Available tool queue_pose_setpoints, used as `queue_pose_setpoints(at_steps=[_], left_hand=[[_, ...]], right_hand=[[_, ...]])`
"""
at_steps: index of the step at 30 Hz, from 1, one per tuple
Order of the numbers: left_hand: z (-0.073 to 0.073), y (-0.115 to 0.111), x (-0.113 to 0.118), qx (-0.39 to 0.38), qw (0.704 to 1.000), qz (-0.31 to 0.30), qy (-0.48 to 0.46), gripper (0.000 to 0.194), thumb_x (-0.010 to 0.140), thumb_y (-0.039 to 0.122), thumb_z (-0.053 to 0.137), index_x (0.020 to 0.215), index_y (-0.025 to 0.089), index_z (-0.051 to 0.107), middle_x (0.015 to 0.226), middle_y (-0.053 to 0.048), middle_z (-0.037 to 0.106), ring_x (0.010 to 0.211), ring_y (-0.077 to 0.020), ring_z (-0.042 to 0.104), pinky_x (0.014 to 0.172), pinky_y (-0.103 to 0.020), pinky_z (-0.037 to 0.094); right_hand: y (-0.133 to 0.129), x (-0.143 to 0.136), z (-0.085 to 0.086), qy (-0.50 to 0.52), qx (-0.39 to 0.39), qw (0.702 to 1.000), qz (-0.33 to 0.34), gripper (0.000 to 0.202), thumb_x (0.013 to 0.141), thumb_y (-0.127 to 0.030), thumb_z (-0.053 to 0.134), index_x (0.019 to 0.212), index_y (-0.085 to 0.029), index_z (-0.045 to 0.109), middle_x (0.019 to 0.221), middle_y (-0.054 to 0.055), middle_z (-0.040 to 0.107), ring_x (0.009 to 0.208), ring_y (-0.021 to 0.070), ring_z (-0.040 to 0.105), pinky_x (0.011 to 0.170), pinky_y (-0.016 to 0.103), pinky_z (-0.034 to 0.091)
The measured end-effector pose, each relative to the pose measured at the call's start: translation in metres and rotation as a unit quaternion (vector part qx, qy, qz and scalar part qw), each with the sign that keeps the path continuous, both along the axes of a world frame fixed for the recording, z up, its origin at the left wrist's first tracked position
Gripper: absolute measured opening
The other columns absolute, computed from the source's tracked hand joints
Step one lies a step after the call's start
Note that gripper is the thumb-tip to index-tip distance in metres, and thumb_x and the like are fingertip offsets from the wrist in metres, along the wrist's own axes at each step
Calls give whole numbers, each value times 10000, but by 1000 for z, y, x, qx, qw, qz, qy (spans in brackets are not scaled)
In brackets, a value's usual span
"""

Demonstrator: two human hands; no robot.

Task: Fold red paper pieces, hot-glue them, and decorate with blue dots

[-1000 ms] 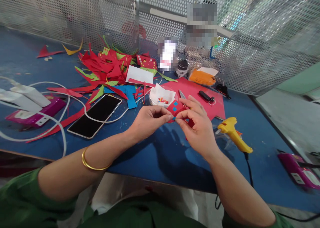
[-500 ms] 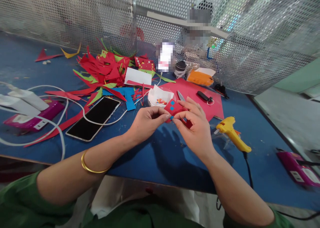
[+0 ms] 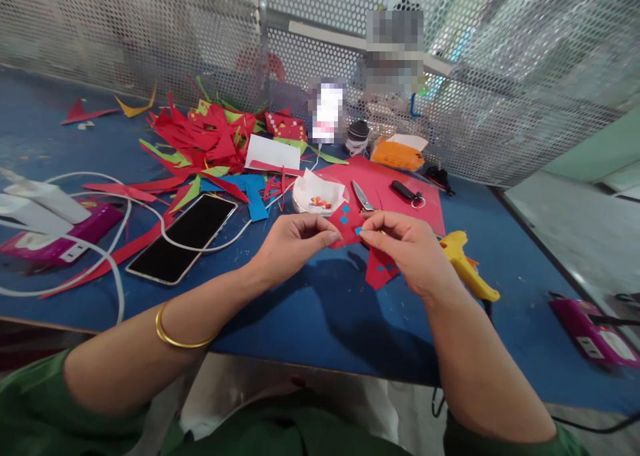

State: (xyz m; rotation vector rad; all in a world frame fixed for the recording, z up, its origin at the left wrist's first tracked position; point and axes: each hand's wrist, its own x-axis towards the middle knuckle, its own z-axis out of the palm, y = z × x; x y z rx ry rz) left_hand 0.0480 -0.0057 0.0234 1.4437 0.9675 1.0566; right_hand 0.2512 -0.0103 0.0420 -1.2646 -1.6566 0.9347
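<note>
Between the thumb and fingers of my left hand [image 3: 300, 239] is a red paper piece [image 3: 349, 217] with blue diamond-shaped squares on its face. My right hand [image 3: 405, 246] pinches a small blue paper square [image 3: 359, 231] at its fingertips, close to the lower right of that piece. Below the right hand another red paper piece [image 3: 381, 273] with blue squares shows, partly covered by the hand. Just behind the hands sits a white bowl [image 3: 300, 203] lined with white paper, holding small orange and red bits. Scissors [image 3: 361, 195] lie beside it, their handles mostly hidden.
A yellow glue gun [image 3: 467, 269] lies right of my right hand. Red card [image 3: 410, 176] and a keyring [image 3: 406, 193] are behind. At left are a phone [image 3: 183, 239], white cables, a purple power strip [image 3: 60, 233] and heaped red and green paper scraps [image 3: 210, 133].
My right hand has shifted right and turned flatter, carrying the blue square away from my left thumb. The red piece below it has come into view. My left hand keeps its pinch.
</note>
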Motion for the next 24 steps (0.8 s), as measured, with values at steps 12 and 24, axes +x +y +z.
queue_pose_setpoints(at_steps=[12,24], left_hand=[[3,1,2,-158,984,-5,-76,310,746,272,738,992,180,574,645,18,684,608,-166,709,508,-225,513],[2,-1,3,-208,975,-33,-67,100,834,235,680,848,138,699,713,-41,740,639,-133,722,572,-205,536]], right_hand=[[-4,-7,2,-59,39,998,-5,113,807,-301,654,730,-220,644,793,9,678,848,189,634,806,359,490],[-6,-14,-9,-150,155,976,13,87,842,-197,628,759,-224,640,1091,79,634,1125,241,605,962,453,467]])
